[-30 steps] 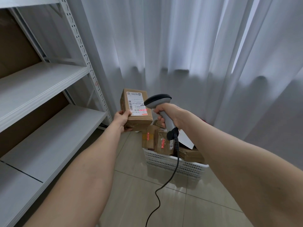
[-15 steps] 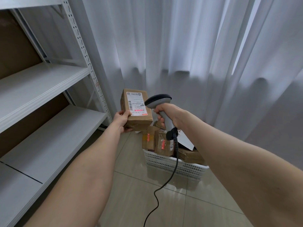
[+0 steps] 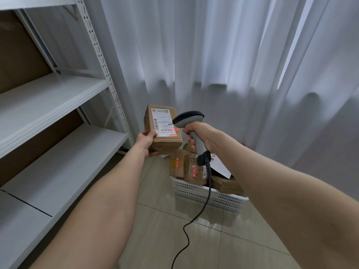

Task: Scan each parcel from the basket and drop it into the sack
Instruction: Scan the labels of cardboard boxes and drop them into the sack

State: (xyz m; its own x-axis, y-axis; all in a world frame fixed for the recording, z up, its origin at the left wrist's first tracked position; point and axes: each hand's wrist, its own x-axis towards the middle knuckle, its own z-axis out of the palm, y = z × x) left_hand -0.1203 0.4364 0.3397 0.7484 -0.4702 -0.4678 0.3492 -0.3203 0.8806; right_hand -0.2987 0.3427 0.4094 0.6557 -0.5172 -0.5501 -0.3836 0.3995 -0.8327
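Observation:
My left hand [image 3: 147,141] grips the near end of a brown cardboard parcel [image 3: 162,129] held up in the air, its white shipping label facing me. My right hand [image 3: 200,133] grips the handle of a grey barcode scanner [image 3: 189,119], whose head points at the label; a red light spot shows on the label's right edge. Below them a white perforated basket [image 3: 206,197] stands on the floor with several brown parcels [image 3: 194,169] and a white envelope [image 3: 220,166] in it. No sack is in view.
A white metal shelf rack [image 3: 58,98] with bare boards fills the left side. White curtains [image 3: 233,55] hang behind the basket. The scanner's black cable [image 3: 194,220] drops to the beige tiled floor [image 3: 194,239].
The red scan line has shrunk to a spot at the label's right edge. The parcel and the scanner have barely shifted.

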